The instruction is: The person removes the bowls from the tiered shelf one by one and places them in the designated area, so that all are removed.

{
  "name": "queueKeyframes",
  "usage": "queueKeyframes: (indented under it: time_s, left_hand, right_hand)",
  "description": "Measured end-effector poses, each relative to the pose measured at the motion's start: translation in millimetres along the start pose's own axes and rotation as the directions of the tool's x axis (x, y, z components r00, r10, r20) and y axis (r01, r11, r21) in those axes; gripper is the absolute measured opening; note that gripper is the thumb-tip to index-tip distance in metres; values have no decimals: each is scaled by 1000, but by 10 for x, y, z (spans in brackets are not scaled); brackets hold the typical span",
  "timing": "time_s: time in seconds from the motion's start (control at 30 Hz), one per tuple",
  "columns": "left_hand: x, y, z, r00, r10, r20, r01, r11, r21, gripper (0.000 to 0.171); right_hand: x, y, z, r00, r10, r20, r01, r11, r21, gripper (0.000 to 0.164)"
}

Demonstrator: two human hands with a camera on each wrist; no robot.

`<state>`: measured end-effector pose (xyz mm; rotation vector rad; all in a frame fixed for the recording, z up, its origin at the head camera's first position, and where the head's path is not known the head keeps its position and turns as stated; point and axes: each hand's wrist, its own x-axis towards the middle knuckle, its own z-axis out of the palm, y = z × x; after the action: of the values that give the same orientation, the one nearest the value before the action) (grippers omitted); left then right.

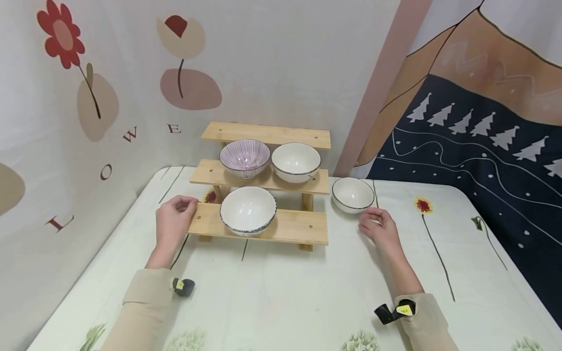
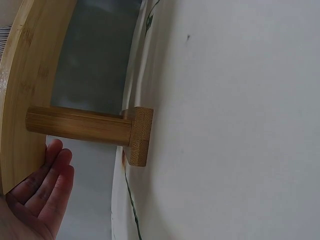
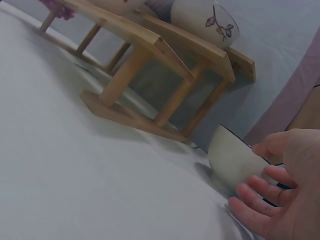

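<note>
A three-tier wooden display stand [image 1: 298,226] stands on the table. My left hand [image 1: 173,219] grips the left end of its lowest board, with fingers [image 2: 57,187] showing beneath the board; the thumb is hidden in the left wrist view. A small cream bowl with a dark rim [image 1: 352,195] rests upright on the table right of the stand. My right hand [image 1: 381,228] is beside this bowl's near right side, fingers loosely bent. Its thumb is close to the rim in the right wrist view; whether it touches, I cannot tell.
A white bowl with a blue-patterned rim [image 1: 248,209] sits on the lowest board. On the middle board are a purple-striped bowl [image 1: 245,158] and a cream bowl [image 1: 296,162]. The top board [image 1: 268,135] is near the curtain [image 1: 272,63] behind. A flower-printed cloth [image 1: 281,292] covers the table.
</note>
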<state>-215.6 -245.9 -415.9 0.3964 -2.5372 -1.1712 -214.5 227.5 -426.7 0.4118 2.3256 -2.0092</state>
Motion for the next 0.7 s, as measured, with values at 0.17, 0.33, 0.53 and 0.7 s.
queueKeyframes:
  time_s: [0.17,0.33,0.53,0.7]
  left_hand:
    - [-4,-5,3,1000,-2,1,2,1000,6,25]
    - [-1,-7,12,1000,-2,-7,2,1000,-2,25]
    - [-1,-1,11,1000,0,-3,0,1000,-7,26]
    - [3,-2,9,1000,0,-4,0,1000,-3,25]
  right_hand:
    - [-52,-3,36,997,-49,63,48,999,16,41]
    - [-76,-17,87,992,-80,101,79,997,16,40]
    - [-75,-12,143,986,-110,125,109,994,9,37]
    - [-84,-35,194,983,-125,138,125,992,3,38]
